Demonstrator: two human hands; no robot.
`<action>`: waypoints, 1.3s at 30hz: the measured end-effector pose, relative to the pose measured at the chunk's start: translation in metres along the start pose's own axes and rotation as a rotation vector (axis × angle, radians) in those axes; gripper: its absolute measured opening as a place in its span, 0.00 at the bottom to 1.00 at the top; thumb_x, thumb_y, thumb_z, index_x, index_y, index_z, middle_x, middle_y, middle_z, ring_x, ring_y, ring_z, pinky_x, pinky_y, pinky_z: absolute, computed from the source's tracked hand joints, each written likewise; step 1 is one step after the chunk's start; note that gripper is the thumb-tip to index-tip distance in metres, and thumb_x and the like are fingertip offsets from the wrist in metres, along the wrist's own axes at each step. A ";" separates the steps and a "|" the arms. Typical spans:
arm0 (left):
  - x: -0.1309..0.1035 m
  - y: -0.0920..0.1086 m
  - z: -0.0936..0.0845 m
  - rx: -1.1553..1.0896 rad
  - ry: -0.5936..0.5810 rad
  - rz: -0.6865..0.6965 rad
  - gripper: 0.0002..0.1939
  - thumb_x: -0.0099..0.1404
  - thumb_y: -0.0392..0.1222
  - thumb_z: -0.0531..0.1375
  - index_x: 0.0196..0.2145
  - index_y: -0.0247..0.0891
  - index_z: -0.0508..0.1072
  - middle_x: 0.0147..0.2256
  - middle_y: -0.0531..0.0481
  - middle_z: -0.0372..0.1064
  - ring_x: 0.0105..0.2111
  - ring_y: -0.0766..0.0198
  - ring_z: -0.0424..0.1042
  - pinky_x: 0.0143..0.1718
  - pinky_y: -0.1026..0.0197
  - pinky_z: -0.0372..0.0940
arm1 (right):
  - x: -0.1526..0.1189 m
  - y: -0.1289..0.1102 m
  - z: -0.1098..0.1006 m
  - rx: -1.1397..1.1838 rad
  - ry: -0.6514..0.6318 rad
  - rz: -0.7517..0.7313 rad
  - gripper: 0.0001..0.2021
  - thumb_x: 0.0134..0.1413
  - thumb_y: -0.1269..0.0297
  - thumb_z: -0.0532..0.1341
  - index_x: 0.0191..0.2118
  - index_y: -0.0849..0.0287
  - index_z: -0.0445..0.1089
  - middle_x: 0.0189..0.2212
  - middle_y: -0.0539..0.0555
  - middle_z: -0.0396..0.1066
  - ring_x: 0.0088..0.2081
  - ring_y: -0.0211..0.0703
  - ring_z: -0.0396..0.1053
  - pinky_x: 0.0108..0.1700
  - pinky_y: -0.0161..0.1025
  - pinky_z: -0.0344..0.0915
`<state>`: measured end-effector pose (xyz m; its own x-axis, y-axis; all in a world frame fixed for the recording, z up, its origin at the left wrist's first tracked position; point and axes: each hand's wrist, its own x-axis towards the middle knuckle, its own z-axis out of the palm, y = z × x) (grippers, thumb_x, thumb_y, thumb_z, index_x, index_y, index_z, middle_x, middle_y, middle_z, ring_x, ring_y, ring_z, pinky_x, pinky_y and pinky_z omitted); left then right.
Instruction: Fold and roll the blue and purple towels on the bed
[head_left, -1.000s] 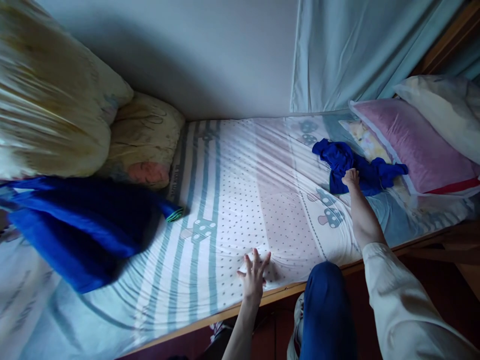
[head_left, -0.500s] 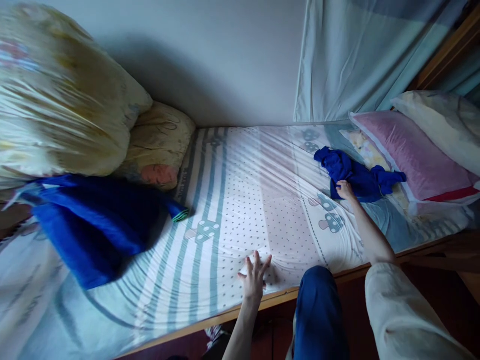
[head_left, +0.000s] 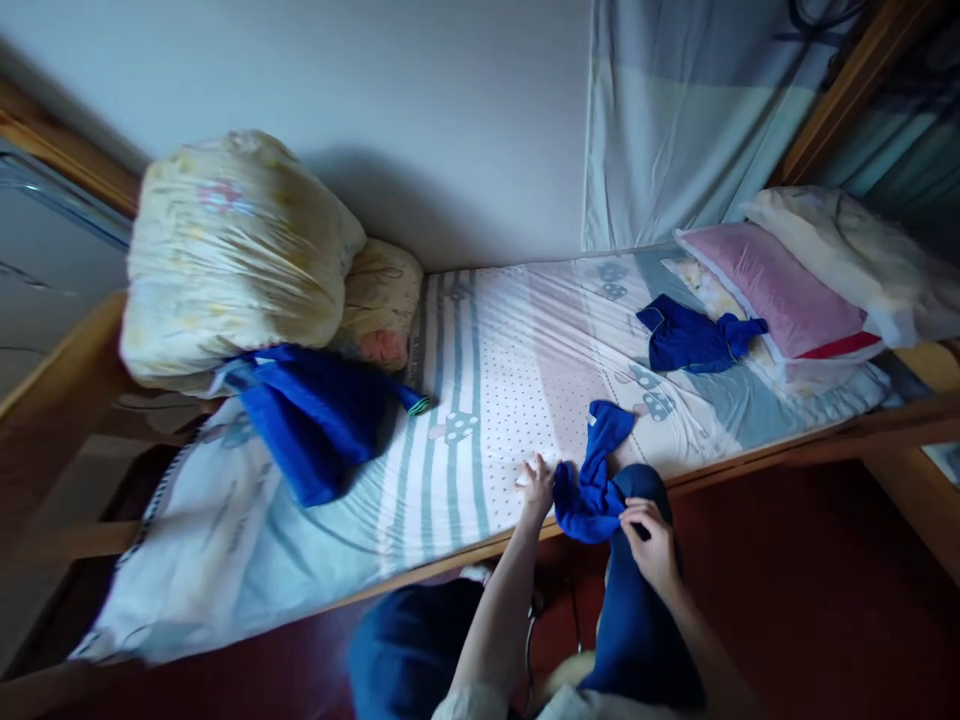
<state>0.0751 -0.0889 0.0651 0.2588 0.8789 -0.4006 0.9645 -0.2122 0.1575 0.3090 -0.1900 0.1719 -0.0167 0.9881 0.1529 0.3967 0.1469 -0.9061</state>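
Observation:
My right hand (head_left: 651,540) pinches the edge of a small blue garment (head_left: 592,485) just above my knee. Crumpled and twisted, that garment lies across the bed's front edge, with a small white tag at its far end. Directly left of it, my left hand (head_left: 535,487) rests on the patterned bed sheet (head_left: 517,400) with its fingers spread, holding nothing. A second blue garment (head_left: 690,335) with pale piping lies near the pillows on the right. Larger blue clothing (head_left: 322,420) with a green-edged end is spread on the left of the bed.
A bulky yellowish bundle (head_left: 240,260) stands at the left, against a smaller pillow (head_left: 382,300). At the right are a pink pillow (head_left: 787,290) and a pale pillow (head_left: 855,255). A curtain (head_left: 645,150) hangs behind. Wooden bed rails (head_left: 795,435) border the mattress.
My right hand has drawn one blue garment from beside the pillows to the bed's front edge, leaving another there. My left hand stays spread on the sheet. The view now takes in more of the left.

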 end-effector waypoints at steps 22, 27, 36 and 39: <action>-0.273 0.027 -0.160 -0.730 0.110 0.784 0.11 0.74 0.43 0.54 0.38 0.39 0.75 0.43 0.42 0.74 0.47 0.57 0.71 0.53 0.54 0.67 | -0.097 -0.187 0.007 -0.196 -0.331 -0.438 0.14 0.72 0.64 0.54 0.45 0.47 0.79 0.37 0.52 0.76 0.29 0.38 0.71 0.36 0.36 0.70; -0.312 0.034 -0.143 -0.672 0.174 0.600 0.18 0.73 0.51 0.55 0.29 0.39 0.67 0.30 0.50 0.68 0.33 0.62 0.66 0.39 0.59 0.63 | -0.117 -0.191 -0.003 -0.202 -0.354 -0.420 0.13 0.73 0.66 0.53 0.42 0.50 0.76 0.36 0.51 0.73 0.29 0.37 0.71 0.32 0.34 0.66; -0.360 0.032 -0.120 -0.722 -0.005 0.399 0.16 0.74 0.54 0.54 0.35 0.40 0.69 0.29 0.53 0.69 0.28 0.64 0.68 0.33 0.62 0.63 | -0.155 -0.181 -0.026 -0.007 -0.254 -0.237 0.07 0.70 0.60 0.59 0.39 0.52 0.72 0.36 0.51 0.74 0.38 0.41 0.74 0.44 0.38 0.71; -0.360 0.012 -0.125 -0.621 0.074 0.434 0.15 0.76 0.47 0.51 0.37 0.39 0.73 0.34 0.48 0.74 0.33 0.61 0.74 0.36 0.62 0.67 | -0.166 -0.185 -0.031 0.038 -0.272 -0.172 0.08 0.68 0.57 0.61 0.41 0.53 0.74 0.37 0.52 0.75 0.38 0.41 0.74 0.44 0.38 0.71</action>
<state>-0.0129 -0.3547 0.3244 0.5826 0.8025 -0.1288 0.5641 -0.2851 0.7750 0.2670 -0.3823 0.3261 -0.3273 0.9237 0.1990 0.3322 0.3096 -0.8910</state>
